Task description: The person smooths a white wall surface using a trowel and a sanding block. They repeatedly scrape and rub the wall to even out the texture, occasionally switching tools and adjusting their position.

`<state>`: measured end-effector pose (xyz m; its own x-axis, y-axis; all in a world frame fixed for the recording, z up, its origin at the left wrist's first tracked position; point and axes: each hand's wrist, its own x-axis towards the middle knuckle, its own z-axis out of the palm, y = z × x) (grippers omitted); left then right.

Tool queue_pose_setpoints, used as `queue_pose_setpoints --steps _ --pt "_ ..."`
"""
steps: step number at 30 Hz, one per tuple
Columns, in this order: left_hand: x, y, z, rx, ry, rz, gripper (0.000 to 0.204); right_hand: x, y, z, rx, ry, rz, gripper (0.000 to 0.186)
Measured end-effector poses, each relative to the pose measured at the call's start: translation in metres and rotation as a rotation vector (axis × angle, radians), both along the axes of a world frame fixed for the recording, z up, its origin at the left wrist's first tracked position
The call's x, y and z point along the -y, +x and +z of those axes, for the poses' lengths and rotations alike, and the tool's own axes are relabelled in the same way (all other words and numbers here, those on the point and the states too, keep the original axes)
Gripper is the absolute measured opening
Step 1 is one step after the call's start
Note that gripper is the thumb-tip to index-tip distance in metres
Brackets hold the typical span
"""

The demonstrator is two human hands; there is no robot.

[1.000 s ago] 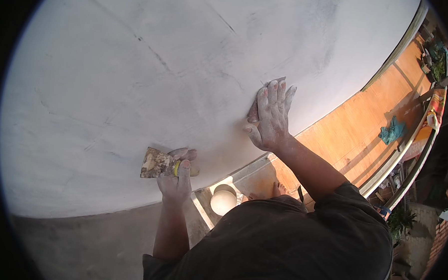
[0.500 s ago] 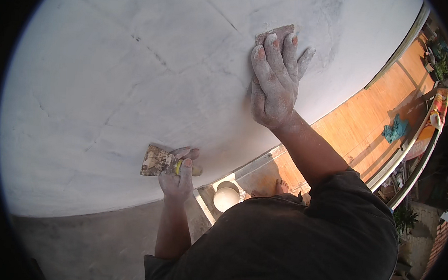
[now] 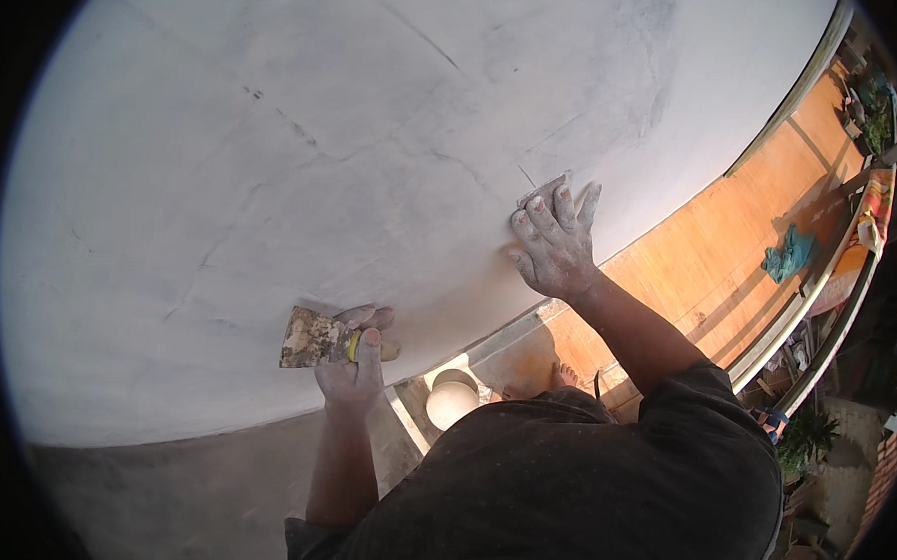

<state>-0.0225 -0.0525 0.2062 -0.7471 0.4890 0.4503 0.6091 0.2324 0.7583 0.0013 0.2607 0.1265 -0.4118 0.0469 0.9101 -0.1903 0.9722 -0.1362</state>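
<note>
My dust-coated right hand (image 3: 553,247) presses a small brownish piece of sandpaper (image 3: 544,190) flat against the white wall (image 3: 271,222). Its fingers cover most of the sheet, and only the edge past the fingertips shows. Lower and to the left, my left hand (image 3: 352,371) is closed round the handle of a putty knife (image 3: 316,338). The knife's wide blade is crusted with dried filler and points left, just off or against the wall; which of the two I cannot tell. Thin dark cracks and grey smudges run across the wall.
Beside my body on the floor stands a round container (image 3: 452,404) with whitish contents. An orange tiled floor (image 3: 685,260) runs along the wall's foot, with a teal cloth (image 3: 789,255) near a curved railing (image 3: 813,296). Potted plants (image 3: 878,119) stand at the far right.
My right hand has slid down the wall toward me with the sandpaper beneath its fingers. My left hand and the putty knife have hardly moved.
</note>
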Motion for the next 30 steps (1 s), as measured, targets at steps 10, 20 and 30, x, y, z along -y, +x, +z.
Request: queue_pose_setpoints --steps 10,20,30 --pt "0.003 -0.001 0.002 -0.028 -0.090 -0.023 0.021 0.026 -0.001 0.013 0.108 -0.041 0.003 0.084" --pt "-0.003 0.000 0.000 0.046 -0.039 -0.020 0.026 0.023 -0.005 -0.014 0.002 0.040 -0.035 0.087" --pt "0.003 -0.003 0.000 0.012 -0.081 -0.037 0.020 0.031 0.000 -0.011 0.087 -0.071 -0.014 0.085"
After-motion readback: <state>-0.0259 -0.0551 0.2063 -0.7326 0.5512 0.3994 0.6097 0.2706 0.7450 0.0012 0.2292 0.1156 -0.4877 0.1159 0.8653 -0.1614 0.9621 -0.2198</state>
